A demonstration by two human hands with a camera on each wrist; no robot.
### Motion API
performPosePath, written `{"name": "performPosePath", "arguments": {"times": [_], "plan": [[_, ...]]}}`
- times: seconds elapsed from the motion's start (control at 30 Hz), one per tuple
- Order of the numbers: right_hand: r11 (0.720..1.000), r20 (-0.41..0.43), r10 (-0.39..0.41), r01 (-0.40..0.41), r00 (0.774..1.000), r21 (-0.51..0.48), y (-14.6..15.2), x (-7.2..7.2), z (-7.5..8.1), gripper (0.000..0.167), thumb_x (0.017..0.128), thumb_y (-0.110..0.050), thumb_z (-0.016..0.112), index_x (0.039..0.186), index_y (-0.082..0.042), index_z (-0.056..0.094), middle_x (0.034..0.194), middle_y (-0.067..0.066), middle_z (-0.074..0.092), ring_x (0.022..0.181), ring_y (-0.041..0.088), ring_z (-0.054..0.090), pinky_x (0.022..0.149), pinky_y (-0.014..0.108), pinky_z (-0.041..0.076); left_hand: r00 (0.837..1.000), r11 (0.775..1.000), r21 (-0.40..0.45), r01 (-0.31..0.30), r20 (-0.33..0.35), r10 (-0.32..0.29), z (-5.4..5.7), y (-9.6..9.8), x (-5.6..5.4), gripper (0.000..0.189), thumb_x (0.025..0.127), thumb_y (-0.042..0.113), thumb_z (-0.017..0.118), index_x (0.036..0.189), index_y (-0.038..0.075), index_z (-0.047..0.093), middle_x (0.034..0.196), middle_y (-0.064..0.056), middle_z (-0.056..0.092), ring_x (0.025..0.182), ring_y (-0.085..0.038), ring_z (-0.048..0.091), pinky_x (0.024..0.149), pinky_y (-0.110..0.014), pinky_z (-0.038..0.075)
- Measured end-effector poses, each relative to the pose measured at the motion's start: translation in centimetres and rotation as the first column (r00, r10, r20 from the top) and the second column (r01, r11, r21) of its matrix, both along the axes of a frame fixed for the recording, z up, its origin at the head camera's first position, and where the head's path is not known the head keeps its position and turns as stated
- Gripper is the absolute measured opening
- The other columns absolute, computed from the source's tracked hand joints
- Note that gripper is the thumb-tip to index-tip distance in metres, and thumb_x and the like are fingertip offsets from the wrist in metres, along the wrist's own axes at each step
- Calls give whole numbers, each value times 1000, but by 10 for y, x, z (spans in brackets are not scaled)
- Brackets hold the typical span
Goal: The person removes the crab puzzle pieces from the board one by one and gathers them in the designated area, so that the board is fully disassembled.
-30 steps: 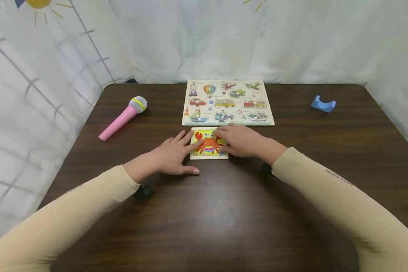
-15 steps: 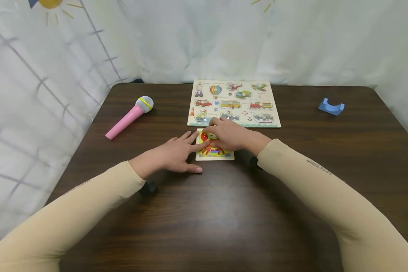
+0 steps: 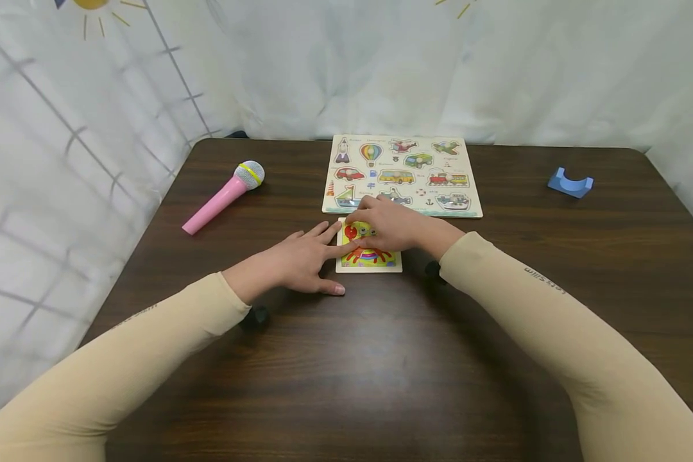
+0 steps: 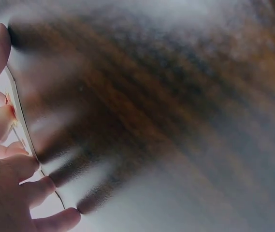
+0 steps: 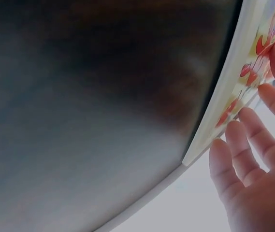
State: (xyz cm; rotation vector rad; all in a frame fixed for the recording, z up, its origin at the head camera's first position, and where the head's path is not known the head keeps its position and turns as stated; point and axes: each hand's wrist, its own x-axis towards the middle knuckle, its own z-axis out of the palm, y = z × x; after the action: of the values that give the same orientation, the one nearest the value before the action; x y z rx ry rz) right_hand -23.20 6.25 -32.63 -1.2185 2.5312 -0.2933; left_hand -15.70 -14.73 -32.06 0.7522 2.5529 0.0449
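the crab puzzle [image 3: 375, 259] lies flat on the table [image 3: 369, 359], just on the near side of the vehicle board [image 3: 410, 189]. the left hand [image 3: 303, 262] has its fingers spread apart, some laid over the puzzle's left side. the right hand [image 3: 394, 226] is bent over the far part; whether thumb and fingers pinch anything cannot be told. caution: light left-hand pressure could let the puzzle skid against the vehicle board. crowded fingertips may obstruct each other. if the picture is loose pieces, uneven lifting could dislodge neighbours.
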Motion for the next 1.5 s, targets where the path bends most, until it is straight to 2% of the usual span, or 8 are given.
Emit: {"name": "performPosePath", "arguments": {"times": [0.33, 0.53, 0.63, 0.87, 0.97, 1.27, 1.4, 1.5], "plan": [[1000, 40, 2, -2, 999, 8, -9, -2, 5, 52, 96, -29, 71, 144, -10, 59, 137, 17, 53, 120, 32, 51, 108, 46, 44, 1000, 1000, -5, -1, 6, 1, 0, -1, -1, 94, 89, 62, 70, 163, 38, 18, 174, -14, -1, 159, -43, 7, 118, -68, 25], [995, 172, -90, 96, 981, -24, -15, -6, 5, 45, 93, -7, 62, 138, -8, 62, 134, 16, 51, 115, 29, 52, 106, 41, 45, 1000, 1000, 8, -13, 16, 13, -4, -2, -2, 94, 88, 61, 71, 163, 37, 21, 174, -13, -1, 159, -42, 7, 118, -69, 25], [992, 185, -118, 124, 976, -23, -18, -5, 4, 43, 93, -3, 57, 135, -7, 63, 135, 16, 51, 116, 28, 53, 108, 41, 44, 1000, 1000, 12, -18, 23, 18, -5, -1, -1, 94, 87, 61, 72, 163, 37, 21, 174, -12, -1, 159, -42, 7, 118, -68, 26], [991, 140, -129, 132, 982, -13, -21, -5, 5, 40, 96, -3, 53, 134, -3, 66, 131, 16, 59, 115, 28, 55, 108, 40, 45, 1000, 1000, 9, -8, 5, 8, -2, 0, 0, 94, 87, 62, 72, 163, 35, 24, 174, -13, 1, 159, -43, 9, 117, -69, 28], [991, 153, -129, 134, 980, -19, -21, -5, 6, 41, 96, -1, 52, 134, -3, 67, 129, 16, 61, 113, 28, 55, 104, 39, 46, 1000, 1000, 7, -6, 1, 6, -1, 0, 0, 94, 87, 62, 72, 163, 36, 23, 174, -14, 0, 159, -42, 9, 117, -68, 28], [983, 224, -172, 183, 959, -31, -25, -10, 5, 40, 92, 5, 51, 129, -1, 65, 134, 18, 58, 121, 30, 54, 113, 42, 44, 1000, 1000, 14, -13, 9, 13, -2, 0, -1, 93, 88, 60, 72, 163, 34, 24, 173, -14, 0, 159, -41, 8, 118, -67, 27], [978, 243, -187, 203, 952, -44, -24, -11, 6, 35, 93, 4, 51, 125, -2, 64, 130, 16, 58, 116, 29, 52, 109, 40, 44, 1000, 1000, 13, -2, -3, 2, -3, 0, -1, 93, 88, 61, 71, 163, 34, 24, 173, -14, 1, 159, -41, 9, 118, -67, 28], [971, 269, -196, 225, 943, -81, -21, -12, 7, 25, 97, 0, 53, 119, -3, 64, 123, 14, 62, 110, 27, 54, 99, 37, 48, 1000, 1000, 5, 2, -8, -2, -3, 0, -2, 93, 88, 62, 71, 163, 34, 24, 173, -14, 1, 159, -41, 9, 118, -67, 28]]}}
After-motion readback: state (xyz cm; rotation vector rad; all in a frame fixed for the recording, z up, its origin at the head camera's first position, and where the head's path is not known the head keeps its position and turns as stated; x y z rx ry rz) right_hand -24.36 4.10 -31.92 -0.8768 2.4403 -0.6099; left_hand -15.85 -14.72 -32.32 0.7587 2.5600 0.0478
